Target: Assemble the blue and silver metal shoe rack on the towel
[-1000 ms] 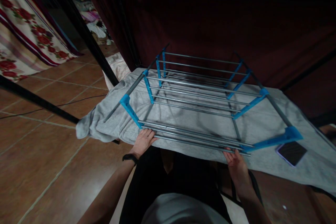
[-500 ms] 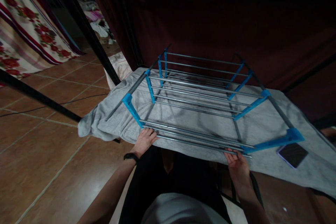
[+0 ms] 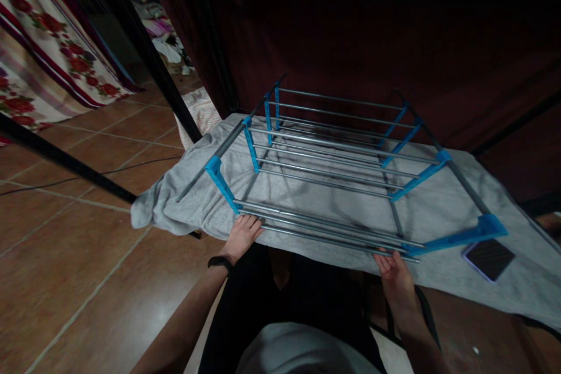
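Observation:
A metal rack (image 3: 342, 143) with blue plastic brackets lies on a grey cloth-covered surface (image 3: 210, 204) in front of me. Several grey metal rods run across it between the brackets. My left hand (image 3: 244, 236), with a dark band at the wrist, is closed on the nearest rod (image 3: 315, 239) close to its left end. Toward that same rod's right end, my right hand (image 3: 394, 274) grips it from below, fingers curled under and thumb against it. The lower right blue bracket (image 3: 456, 236) is just beyond my right hand.
A phone (image 3: 489, 259) lies on the cloth at the right, by the bracket. Black metal posts (image 3: 149, 64) stand at the left, over a tiled floor (image 3: 87, 269) with a thin cable (image 3: 131, 168). Dark red fabric (image 3: 342, 41) hangs behind the rack; a floral curtain (image 3: 52, 41) hangs far left.
Almost nothing differs. Both hands stay on the nearest rod, with only a very slight shift of the right hand, and the rack lies as before.

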